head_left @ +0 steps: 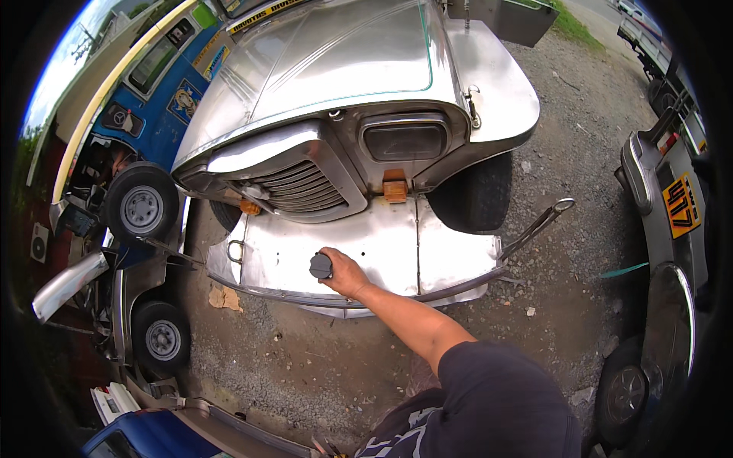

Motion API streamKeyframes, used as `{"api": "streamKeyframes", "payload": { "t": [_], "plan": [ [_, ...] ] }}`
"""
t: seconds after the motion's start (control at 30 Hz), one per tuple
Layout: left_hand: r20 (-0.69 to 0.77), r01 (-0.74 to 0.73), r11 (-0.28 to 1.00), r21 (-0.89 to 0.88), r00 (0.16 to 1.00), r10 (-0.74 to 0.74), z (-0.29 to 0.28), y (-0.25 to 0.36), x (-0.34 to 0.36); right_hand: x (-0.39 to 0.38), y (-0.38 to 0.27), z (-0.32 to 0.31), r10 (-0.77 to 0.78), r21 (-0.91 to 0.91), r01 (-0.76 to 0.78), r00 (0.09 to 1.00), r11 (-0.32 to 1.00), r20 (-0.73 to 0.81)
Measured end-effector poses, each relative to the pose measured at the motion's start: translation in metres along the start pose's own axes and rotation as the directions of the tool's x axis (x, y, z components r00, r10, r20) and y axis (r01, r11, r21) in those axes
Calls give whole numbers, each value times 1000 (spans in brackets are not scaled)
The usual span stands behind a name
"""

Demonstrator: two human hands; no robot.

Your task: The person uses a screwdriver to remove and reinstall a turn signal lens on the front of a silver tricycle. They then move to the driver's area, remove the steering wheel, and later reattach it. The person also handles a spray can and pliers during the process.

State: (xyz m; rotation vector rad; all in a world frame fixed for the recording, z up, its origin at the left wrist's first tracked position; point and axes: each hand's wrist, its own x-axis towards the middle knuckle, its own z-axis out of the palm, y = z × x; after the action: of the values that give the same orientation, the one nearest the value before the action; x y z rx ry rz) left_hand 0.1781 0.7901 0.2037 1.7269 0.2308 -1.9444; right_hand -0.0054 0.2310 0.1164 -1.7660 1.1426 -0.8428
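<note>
My right hand (345, 275) reaches out over the shiny metal front apron (458, 248) of a silver vehicle. Its fingers are closed around a black round cap-like object (321, 266), seen from its round end; the rest is hidden by the hand. Whether the object touches the metal I cannot tell. At the lower edge, a sliver of what looks like my left hand (318, 443) shows beside small dark and yellowish bits, too cut off to make out its fingers.
Above the apron are a slatted grille (301, 189), a rectangular headlight (403, 140) and an orange marker lamp (395, 191). A curved bumper bar (450, 293) edges the apron. A blue vehicle (156, 114) with wheels stands left; another vehicle (649, 183) stands right on gravel.
</note>
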Motion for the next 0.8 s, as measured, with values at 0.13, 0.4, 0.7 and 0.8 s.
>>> {"api": "streamKeyframes", "payload": {
  "t": [0.13,0.4,0.7,0.8],
  "plan": [
    [-62,69,998,-2,996,-69,10,74,18,40,25,13,-74,86,80,995,993,-73],
    [-104,155,986,59,983,-148,8,184,54,39,33,-9,-158,-2,159,985,987,61],
    [-127,199,955,222,977,-174,-20,273,80,51,34,5,-73,20,72,992,997,99],
    [-122,195,939,282,978,-167,-38,293,80,41,26,6,-51,32,51,999,998,6]
  ]
}}
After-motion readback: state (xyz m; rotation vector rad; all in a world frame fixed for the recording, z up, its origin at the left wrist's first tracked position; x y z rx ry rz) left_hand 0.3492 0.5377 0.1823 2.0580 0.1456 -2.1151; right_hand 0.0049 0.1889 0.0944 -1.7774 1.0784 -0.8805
